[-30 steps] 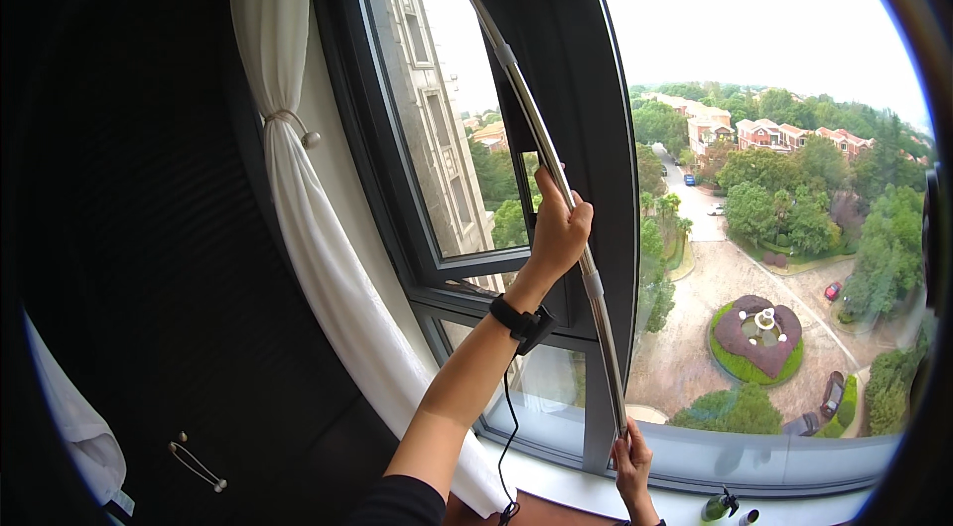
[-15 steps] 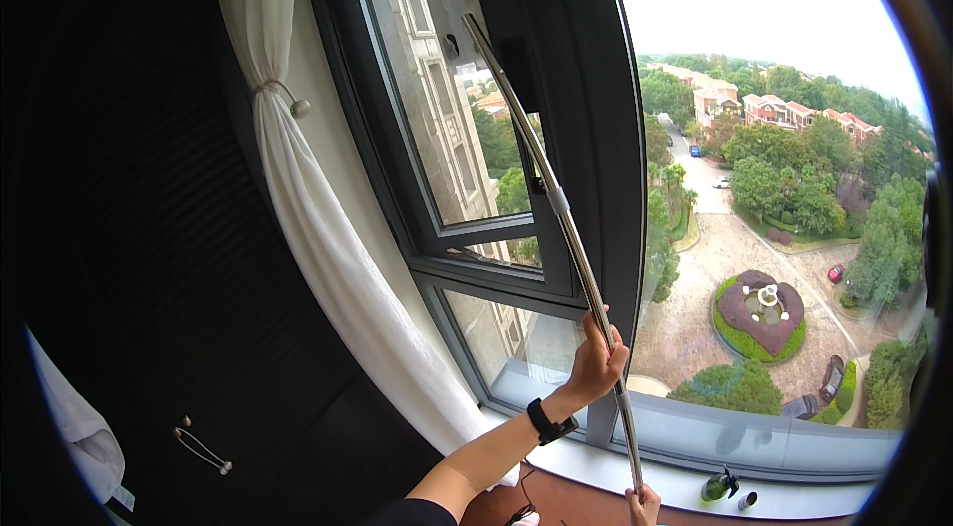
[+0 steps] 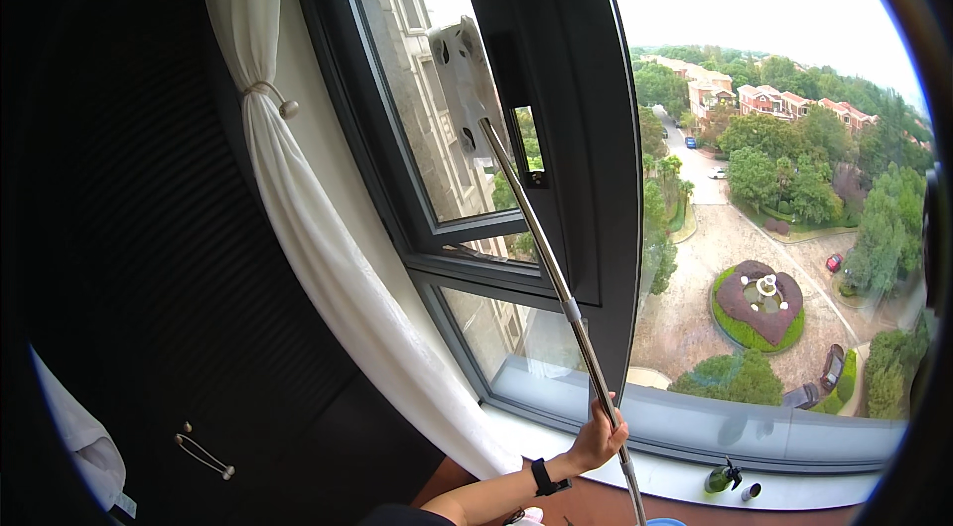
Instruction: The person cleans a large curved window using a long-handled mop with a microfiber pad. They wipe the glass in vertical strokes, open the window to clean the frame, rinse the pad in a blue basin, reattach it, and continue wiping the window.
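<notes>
My left hand comes in from the lower edge with a black watch on its wrist. Its fingers are wrapped round the shiny metal pole of a flat mop. The pole slants up and to the left across the dark window frame. At its top, the mop's head, covered with a white pad with dark patches, lies against or close to the glass of the narrow left window; I cannot tell whether it touches. My right hand is out of view, and the pole's lower end runs off the bottom edge.
A tied white curtain hangs left of the window. On the white sill stand a green spray bottle and a small cylindrical container. A blue rim shows at the bottom edge. Trees and a courtyard lie far below outside.
The mop head has come down the left pane, and my left hand has moved lower with the pole. My right hand, earlier on the pole's lower part, has dropped out of view.
</notes>
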